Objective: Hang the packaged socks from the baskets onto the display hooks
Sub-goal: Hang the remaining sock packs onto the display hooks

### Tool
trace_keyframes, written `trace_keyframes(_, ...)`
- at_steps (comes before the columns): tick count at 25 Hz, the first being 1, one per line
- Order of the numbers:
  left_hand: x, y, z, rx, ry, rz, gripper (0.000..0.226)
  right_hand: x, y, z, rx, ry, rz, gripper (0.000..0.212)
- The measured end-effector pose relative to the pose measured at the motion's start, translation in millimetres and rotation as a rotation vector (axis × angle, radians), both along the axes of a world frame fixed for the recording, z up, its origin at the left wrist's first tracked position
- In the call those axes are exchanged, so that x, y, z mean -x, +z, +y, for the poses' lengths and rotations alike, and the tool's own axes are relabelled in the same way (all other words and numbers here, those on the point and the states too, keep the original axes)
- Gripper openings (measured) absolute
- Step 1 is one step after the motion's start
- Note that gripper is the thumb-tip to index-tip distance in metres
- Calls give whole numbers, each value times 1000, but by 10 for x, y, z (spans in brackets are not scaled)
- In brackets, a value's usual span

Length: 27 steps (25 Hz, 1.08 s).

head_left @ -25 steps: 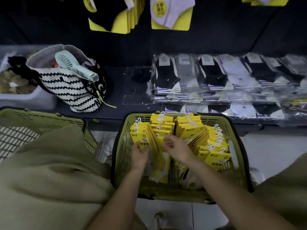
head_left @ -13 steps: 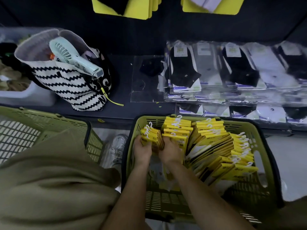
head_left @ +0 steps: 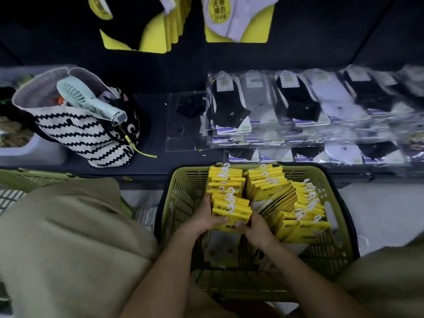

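Left hand (head_left: 203, 220) and right hand (head_left: 255, 229) inside the green basket (head_left: 183, 180). Both grip a bundle (head_left: 230, 208) of yellow sock packs from either side, fingers (head_left: 241, 224) curled round its near edge. More packs (head_left: 286, 200) stand in rows just beyond and right of the fingers. Hung packs (head_left: 236, 19) show well beyond them. A zigzag bag (head_left: 80, 131) sits far to their left on the bench (head_left: 156, 106).

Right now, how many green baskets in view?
2. The centre basket holds the yellow sock packs; the left basket sits at the frame's left edge, largely hidden behind beige cloth. Others may be out of frame.
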<state>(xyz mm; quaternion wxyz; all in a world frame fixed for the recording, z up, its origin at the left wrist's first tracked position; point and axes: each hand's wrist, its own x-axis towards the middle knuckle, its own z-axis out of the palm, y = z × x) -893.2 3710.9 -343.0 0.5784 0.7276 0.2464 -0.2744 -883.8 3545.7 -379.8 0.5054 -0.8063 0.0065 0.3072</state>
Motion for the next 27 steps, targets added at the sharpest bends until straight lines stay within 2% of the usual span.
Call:
trace_keyframes(5, 182, -63, -237, -34, -5, -77, 67, 218, -41, -25, -121, -57, -76, 55)
trace_keyframes(10, 29, 149, -281, -10, 154, -218, 57, -7, 190, -18, -215, -191, -83, 35)
trace_keyframes(14, -136, 492, -267, 83, 272, -397, 39, -233, 588, 43, -281, -394, -246, 49)
trace_keyframes(16, -226, 684, -283, 104, 308, -498, 32, -345, 813, 66, -310, -485, -315, 42)
trace_keyframes(19, -386, 1019, -220, 118, 344, -635, 34, -494, 1208, 114, -415, -505, -368, 27)
trace_keyframes(24, -635, 1674, -51, 186, 319, -774, 36, -758, 1934, 173, -561, -428, -469, 19)
trace_keyframes(27, -748, 2026, -57, 241, 243, -855, 53, -945, 2333, 136, -563, -405, -547, 15)
